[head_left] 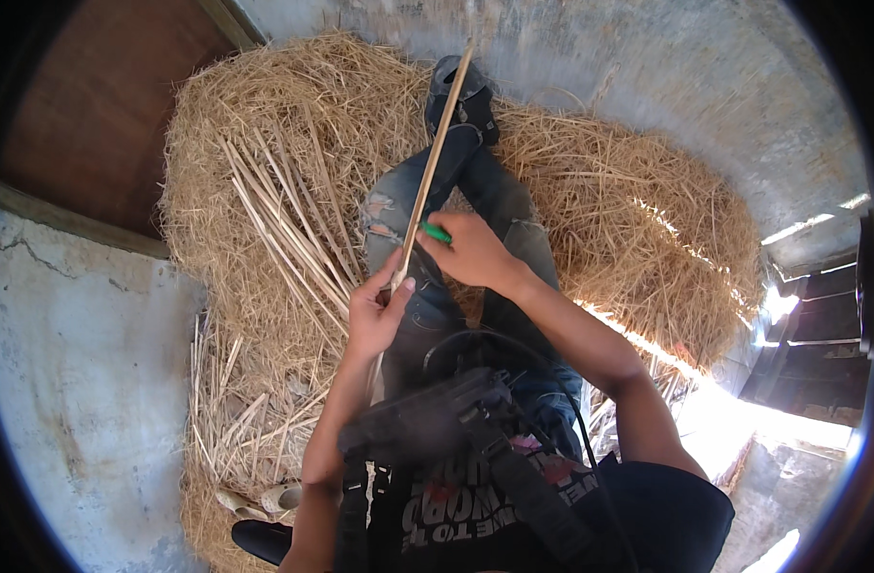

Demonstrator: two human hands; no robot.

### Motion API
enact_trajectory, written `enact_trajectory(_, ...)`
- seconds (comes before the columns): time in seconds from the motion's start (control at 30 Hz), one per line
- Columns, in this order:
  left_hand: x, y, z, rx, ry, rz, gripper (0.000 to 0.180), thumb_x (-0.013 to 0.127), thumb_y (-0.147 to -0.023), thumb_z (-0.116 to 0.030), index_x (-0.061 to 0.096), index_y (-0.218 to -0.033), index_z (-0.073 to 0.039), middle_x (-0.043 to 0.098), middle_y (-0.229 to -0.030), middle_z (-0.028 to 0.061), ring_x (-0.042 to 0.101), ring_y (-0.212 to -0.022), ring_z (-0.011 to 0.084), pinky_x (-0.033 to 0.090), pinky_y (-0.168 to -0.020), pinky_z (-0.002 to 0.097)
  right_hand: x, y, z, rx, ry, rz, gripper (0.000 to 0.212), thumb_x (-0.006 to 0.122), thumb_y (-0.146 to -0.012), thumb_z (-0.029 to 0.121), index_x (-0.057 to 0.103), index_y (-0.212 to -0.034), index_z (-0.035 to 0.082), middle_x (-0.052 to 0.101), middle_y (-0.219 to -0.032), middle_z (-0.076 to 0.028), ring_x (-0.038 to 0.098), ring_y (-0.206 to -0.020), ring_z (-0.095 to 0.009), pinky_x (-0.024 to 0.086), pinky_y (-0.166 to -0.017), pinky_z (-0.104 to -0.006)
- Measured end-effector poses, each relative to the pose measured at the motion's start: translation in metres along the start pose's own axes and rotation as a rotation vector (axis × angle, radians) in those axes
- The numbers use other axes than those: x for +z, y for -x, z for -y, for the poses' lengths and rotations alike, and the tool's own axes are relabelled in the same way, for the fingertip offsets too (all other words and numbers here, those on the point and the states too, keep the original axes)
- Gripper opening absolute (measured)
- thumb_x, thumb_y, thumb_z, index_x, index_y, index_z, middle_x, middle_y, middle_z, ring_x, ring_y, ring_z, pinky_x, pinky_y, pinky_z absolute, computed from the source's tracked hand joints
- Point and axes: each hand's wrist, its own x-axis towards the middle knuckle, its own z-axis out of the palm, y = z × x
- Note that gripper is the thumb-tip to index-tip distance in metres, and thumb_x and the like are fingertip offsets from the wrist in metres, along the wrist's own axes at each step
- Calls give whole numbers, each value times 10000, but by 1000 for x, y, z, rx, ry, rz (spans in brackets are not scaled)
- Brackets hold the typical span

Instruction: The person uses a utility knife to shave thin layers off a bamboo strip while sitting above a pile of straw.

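Note:
A long, thin bamboo strip (438,148) slants from the far middle down toward my lap. My left hand (378,310) is closed around its lower part, with the thumb lying along it. Beside the strip, a little farther out, my right hand (470,250) grips a green-handled tool (437,233) and rests against the strip's right side. Whatever blade or tip the tool has is hidden by the fingers and the strip. Underneath are my outstretched legs in torn jeans (523,210), crossed toward the feet.
Straw (628,210) is heaped on both sides of my legs. Several loose bamboo strips (282,215) lie on it to the left, and hollow bamboo pieces (282,497) sit near my left elbow. Grey walls (666,67) close in the far side, with a brown panel (84,124) at far left.

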Motion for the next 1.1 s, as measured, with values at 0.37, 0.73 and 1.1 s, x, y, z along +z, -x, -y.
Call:
enact_trajectory(0.37,19,-13,2,33,114,-58,497,714,-962,19,597,-1444,-21,728,-977,-14,502,-626,-16,379,-504,178,32,16,-18,100,547,170,138,664,-849,176,729,-920,76,726,-807,-197,736,-799,-398,595,-721,-513)
enact_trajectory(0.73,14,-21,18,68,121,-150,485,714,-958,15,595,-1428,15,750,-914,8,478,-562,-4,364,-481,188,57,-1,-40,28,587,55,140,568,-918,163,665,-896,64,729,-815,-169,741,-737,-378,593,-636,-488)
enact_trajectory(1.1,7,-34,17,141,97,-213,498,674,-967,68,549,-1449,63,755,-1025,57,598,-731,12,468,-623,166,80,-35,-59,-181,561,-291,105,615,-865,170,615,-794,93,696,-761,-126,728,-689,-340,584,-595,-448)
